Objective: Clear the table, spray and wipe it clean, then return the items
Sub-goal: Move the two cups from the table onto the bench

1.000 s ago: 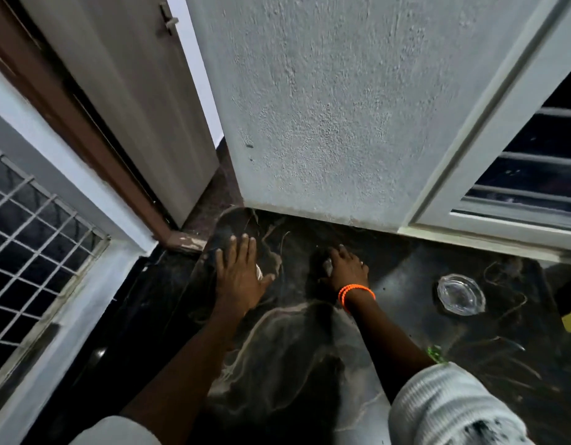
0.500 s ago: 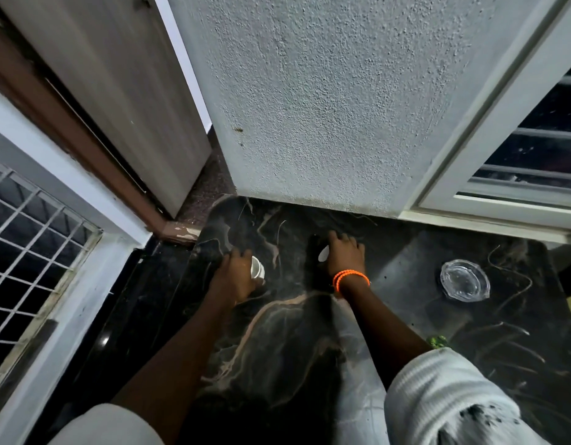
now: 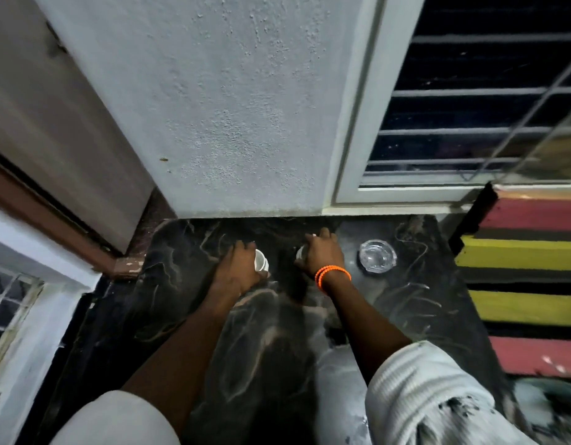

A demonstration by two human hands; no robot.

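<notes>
Dark marble with pale swirly lines makes up the table (image 3: 187,300) we are leaning over, and its far edge touches a rough white wall (image 3: 229,107).

Near the far edge, at about 12 o'clock from us, our left hand (image 3: 237,268) has its fingers curled around a small white cup (image 3: 261,261). We can see the cup's open mouth poking out on the right side of the hand. Just beside it, at 1 o'clock, our right hand (image 3: 321,253) is curled over a second small white thing (image 3: 300,252). Most of that thing is hidden, so we cannot tell what it is. A bright orange bead bracelet (image 3: 332,273) goes around our right wrist.

Further out, at 2 o'clock, a round clear glass dish (image 3: 378,255) sits on the table, near the right hand but not touching it.

At 3 o'clock, past the table's right edge, lies a mat with red, yellow and black stripes (image 3: 531,284). A window with white bars (image 3: 470,107) is at 1 o'clock above it. A pale door (image 3: 52,123) stands at 10 o'clock. Our white sleeves (image 3: 438,396) show at the bottom.
</notes>
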